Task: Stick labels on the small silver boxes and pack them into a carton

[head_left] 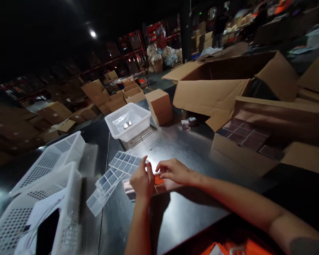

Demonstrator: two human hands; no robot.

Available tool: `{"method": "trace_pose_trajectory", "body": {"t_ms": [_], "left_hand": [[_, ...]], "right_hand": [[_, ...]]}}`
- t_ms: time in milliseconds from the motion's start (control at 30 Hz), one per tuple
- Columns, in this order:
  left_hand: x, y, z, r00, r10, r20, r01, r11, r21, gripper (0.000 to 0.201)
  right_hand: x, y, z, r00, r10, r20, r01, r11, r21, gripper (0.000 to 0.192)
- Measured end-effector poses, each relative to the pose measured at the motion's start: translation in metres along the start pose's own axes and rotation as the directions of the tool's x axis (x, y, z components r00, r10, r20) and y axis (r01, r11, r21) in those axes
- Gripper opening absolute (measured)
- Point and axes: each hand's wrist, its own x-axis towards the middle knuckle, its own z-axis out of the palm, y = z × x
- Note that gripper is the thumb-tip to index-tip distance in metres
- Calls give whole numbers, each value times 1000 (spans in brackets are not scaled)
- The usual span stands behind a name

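Low in the centre of the frame I see my left hand (pixel 142 180) and right hand (pixel 174 172), fingers closed on one small box (pixel 158 180), label sheets (pixel 123 163) partly used, the carton (pixel 244 141) at right holding many more.

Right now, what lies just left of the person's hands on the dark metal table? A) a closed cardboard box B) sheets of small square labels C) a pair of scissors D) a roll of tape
B: fanned sheets of small square labels lie on the dark metal table, beside the left hand; the right hand is at a small orange-marked item.
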Motion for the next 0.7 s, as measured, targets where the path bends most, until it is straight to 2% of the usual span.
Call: {"method": "trace_pose_trajectory", "body": {"t_ms": [100, 200, 333, 467, 567, 700], "left_hand": [[7, -1, -3, 981, -157, 118, 133, 973, 190, 32], [9, -3, -2, 966, -216, 144, 185, 962, 202, 33], [7, -9, 2, 959, -236, 155, 203, 958, 201, 43], [7, -13, 4, 971, -206, 122, 181, 966, 184, 51], [5, -13, 2, 986, -135, 94, 119, 980, 158, 48], [3, -10, 0, 997, 12, 80, -22, 992, 125, 45]], "right_hand": [[-2, 11, -6, 999, 7, -49, -8, 1000, -25, 14], [-3, 18, -13, 997, 7, -76, -10, 999, -36, 16], [-2, 26, -13, 998, -28, -47, 28, 1000, -10, 22], [-5, 26, -12, 993, -114, -6, 113, 992, -61, 21], [-8, 20, -14, 998, -61, 14, 62, 995, -74, 21], [-12, 14, -14, 1000, 24, -8, -25, 993, -113, 17]]}}
